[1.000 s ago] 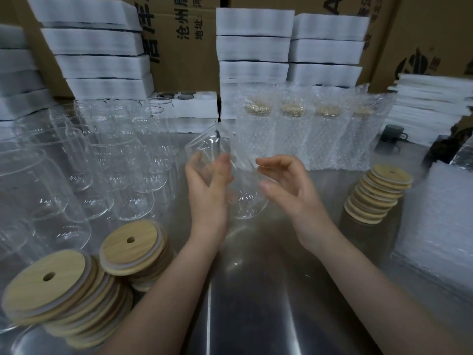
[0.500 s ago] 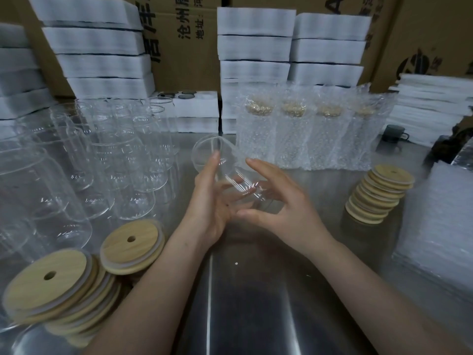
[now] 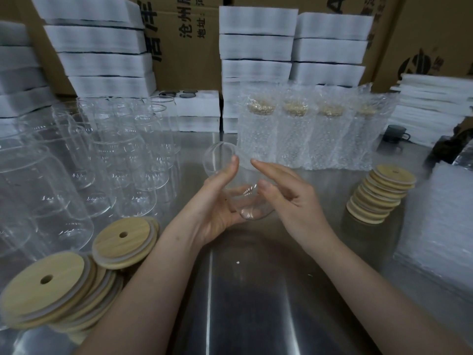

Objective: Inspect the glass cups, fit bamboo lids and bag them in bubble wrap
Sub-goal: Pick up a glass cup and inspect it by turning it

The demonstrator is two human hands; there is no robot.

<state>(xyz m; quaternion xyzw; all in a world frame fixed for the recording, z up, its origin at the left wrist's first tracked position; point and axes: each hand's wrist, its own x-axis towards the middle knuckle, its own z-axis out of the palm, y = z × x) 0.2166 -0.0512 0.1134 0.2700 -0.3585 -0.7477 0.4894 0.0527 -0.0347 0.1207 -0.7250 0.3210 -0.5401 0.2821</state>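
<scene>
A clear glass cup lies tilted between my hands above the steel table, its mouth pointing away from me. My left hand cradles it from the left, thumb up along its side near the rim. My right hand touches its right side near the base, with the index finger stretched toward the rim. Several empty glass cups stand to the left. Bamboo lids with centre holes are piled at the lower left; another lid stack sits at the right.
Several cups bagged in bubble wrap stand in a row behind my hands. White foam trays and cardboard boxes line the back. A pile of bubble-wrap bags lies at the right edge, with a dark mug beyond it.
The cup has been tipped from nearly upright to lying sideways and brought lower and closer. Both hands shifted around it, the right hand sliding toward the base.
</scene>
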